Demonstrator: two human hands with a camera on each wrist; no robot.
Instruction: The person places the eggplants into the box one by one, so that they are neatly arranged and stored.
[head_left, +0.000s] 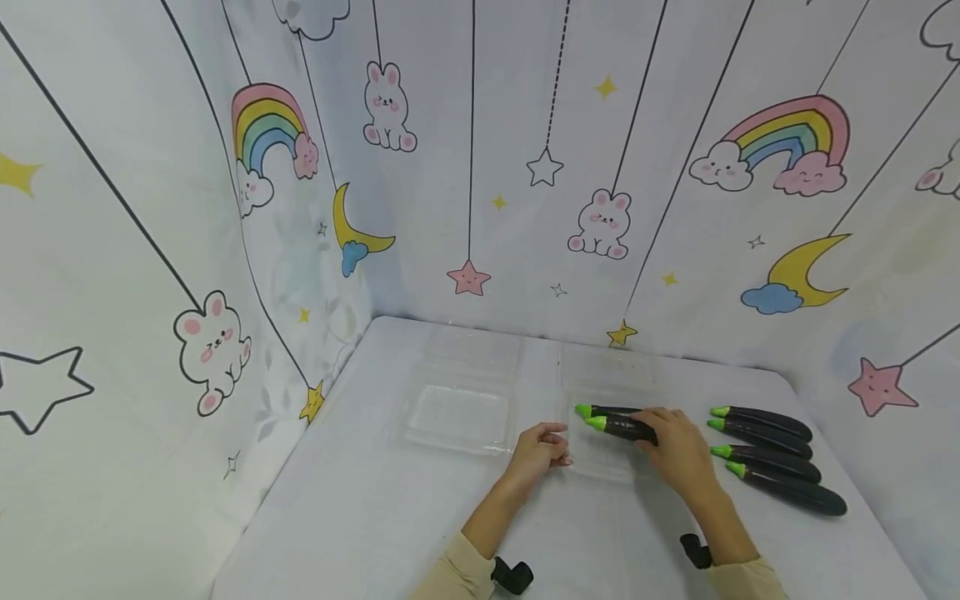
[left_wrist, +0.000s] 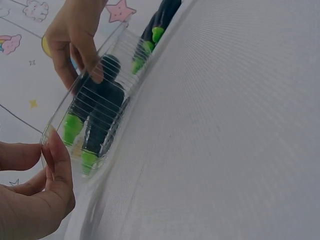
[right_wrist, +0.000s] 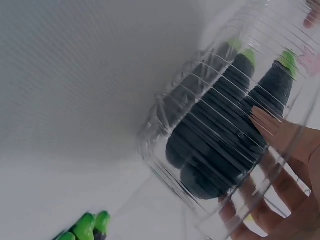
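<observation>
My right hand (head_left: 678, 450) grips a dark eggplant (head_left: 628, 428) with a bright green stem end, thumb on one side and fingers on the other. This eggplant lies within the walls of a clear plastic box (head_left: 600, 468), its stem end pointing left. Just behind it, inside the same box, is another eggplant (head_left: 600, 410). At the box's left side, my left hand (head_left: 538, 454) pinches the rim between thumb and fingers, as the left wrist view shows close up. Through the ribbed wall (right_wrist: 220, 95) in the right wrist view, both eggplants show side by side.
Several more eggplants (head_left: 776, 462) lie in a row on the right of the white table (head_left: 360, 500). A second clear box (head_left: 457, 417) stands to the left. Each box has a clear lid folded back behind it. A patterned cloth (head_left: 517, 233) hangs around the table.
</observation>
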